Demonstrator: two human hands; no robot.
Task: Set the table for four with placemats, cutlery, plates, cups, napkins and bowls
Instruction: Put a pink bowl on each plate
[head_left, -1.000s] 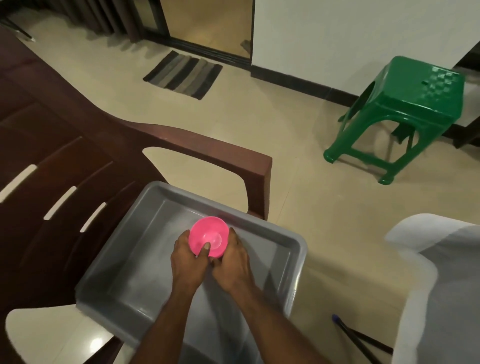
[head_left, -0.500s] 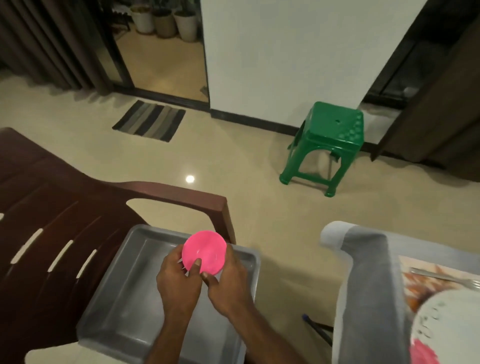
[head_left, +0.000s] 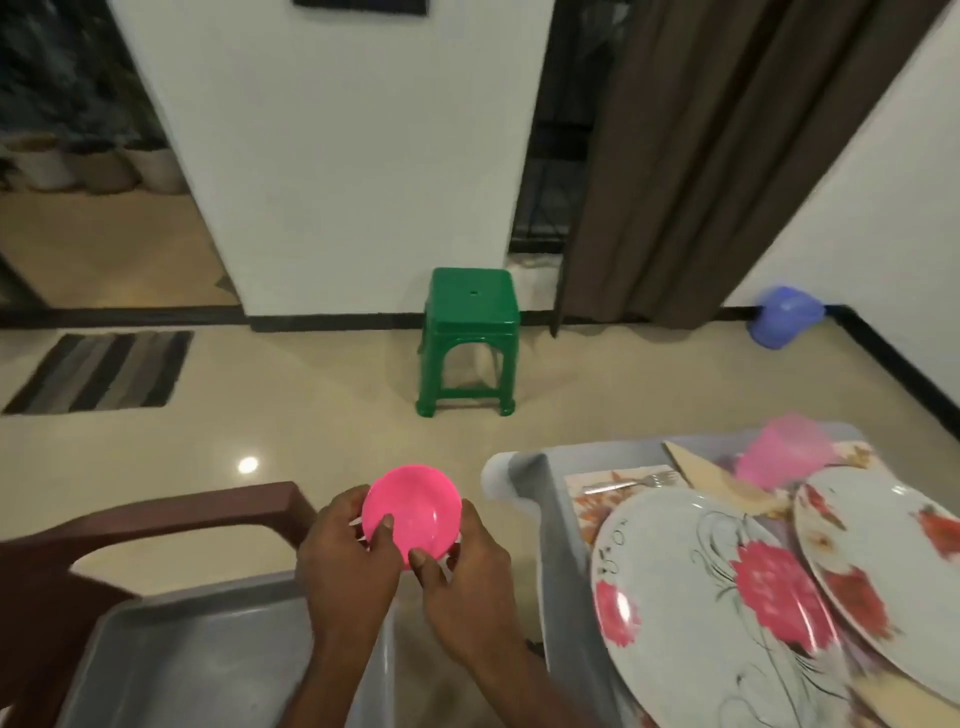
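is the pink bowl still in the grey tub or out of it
Out: both hands hold the pink bowl above the grey tub, over its far rim.

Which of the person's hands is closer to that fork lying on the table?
The right hand. It grips the pink bowl on the side facing the fork; the left hand grips the bowl's far side, farther from the fork.

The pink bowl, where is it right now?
In the head view the pink bowl sits low and centre, held between the left hand and right hand, above the grey tub, left of the table.
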